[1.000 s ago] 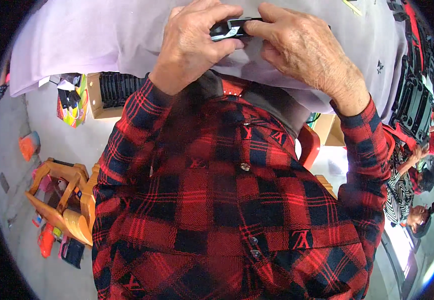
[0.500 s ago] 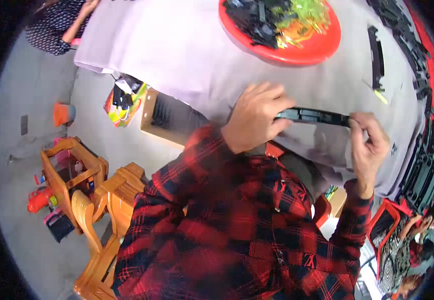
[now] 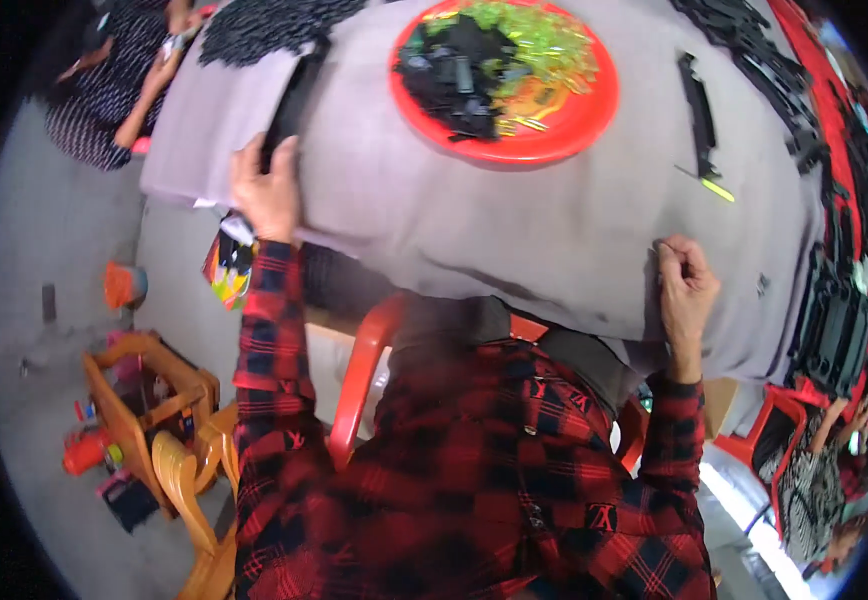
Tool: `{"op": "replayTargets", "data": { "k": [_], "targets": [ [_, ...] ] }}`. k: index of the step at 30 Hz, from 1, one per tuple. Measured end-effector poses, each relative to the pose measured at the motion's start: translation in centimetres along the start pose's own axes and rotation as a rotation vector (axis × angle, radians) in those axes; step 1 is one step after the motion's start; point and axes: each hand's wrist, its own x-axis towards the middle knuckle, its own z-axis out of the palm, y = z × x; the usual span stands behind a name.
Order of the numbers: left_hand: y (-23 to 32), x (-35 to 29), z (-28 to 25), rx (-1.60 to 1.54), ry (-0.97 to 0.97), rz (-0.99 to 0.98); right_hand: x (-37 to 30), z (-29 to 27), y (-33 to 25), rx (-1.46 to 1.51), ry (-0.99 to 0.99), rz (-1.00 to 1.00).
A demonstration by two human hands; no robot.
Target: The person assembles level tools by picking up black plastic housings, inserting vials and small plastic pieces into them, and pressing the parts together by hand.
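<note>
Though blurry — handheld strip, lettered shirt

Broad open lane right across the near tabletop!
Bare space runs from the left hand to the right hand; dead ahead, the red tray blocks the middle. A gap runs up each side (tight ones, mind), hemmed by a black bar and, opposite, a black strip. Black parts crowd the far left and the right edge.
</note>
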Motion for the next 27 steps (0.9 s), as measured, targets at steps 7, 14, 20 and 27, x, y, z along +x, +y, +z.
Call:
{"op": "replayTargets", "data": {
  "k": [7,14,20,27],
  "targets": [
    [-5.1,2.1,-0.2,0.212,-0.1,0.019,1.8,-0.3,-1.7,0.118,0.036,0.075],
    [-3.9,1.1,0.4,0.308,0.038,-0.046,9.6,-3.0,-1.2,-0.307,0.263,-0.151],
    [4.0,-3.2,-0.4,0.054,0.048,0.214,16.0,-1.1,-0.6,-0.775,0.254,-0.138],
    [14.7,-8.8,-0.6,-0.249,-0.222,0.209,18.3,-0.6,-1.0,-0.733,0.114,-0.002]
  ]
}}
